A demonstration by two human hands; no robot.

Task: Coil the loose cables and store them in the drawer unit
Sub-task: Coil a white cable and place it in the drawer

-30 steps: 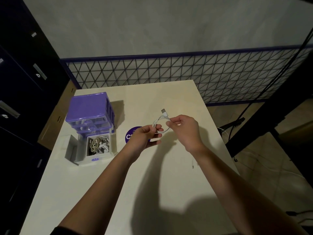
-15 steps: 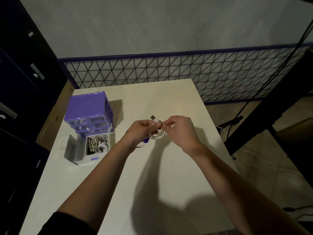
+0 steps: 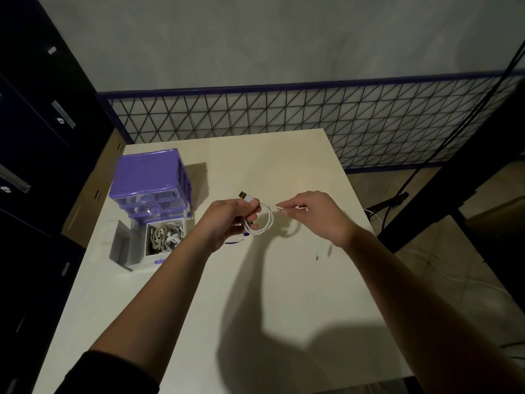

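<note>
You are looking down at a pale table (image 3: 284, 294) in dim light, with strong shadows thrown across its lower half. Behind it, a grey wall (image 3: 255, 38) fills the top of the frame above a wire mesh panel (image 3: 284, 115) edged in purple. A dark cabinet (image 3: 37, 123) stands at the left, with tiled floor (image 3: 454, 265) at the right.

We're looking at a pale bench (image 3: 255, 294) set against a grey wall (image 3: 255, 38), with a black wire mesh panel (image 3: 312, 115) trimmed in purple running behind it. Dark cabinets (image 3: 34, 123) stand off to the left, with a cardboard box (image 3: 93, 189) wedged beside them. There's a black stand (image 3: 454, 180) on the right, over tiled floor (image 3: 454, 265).
</note>
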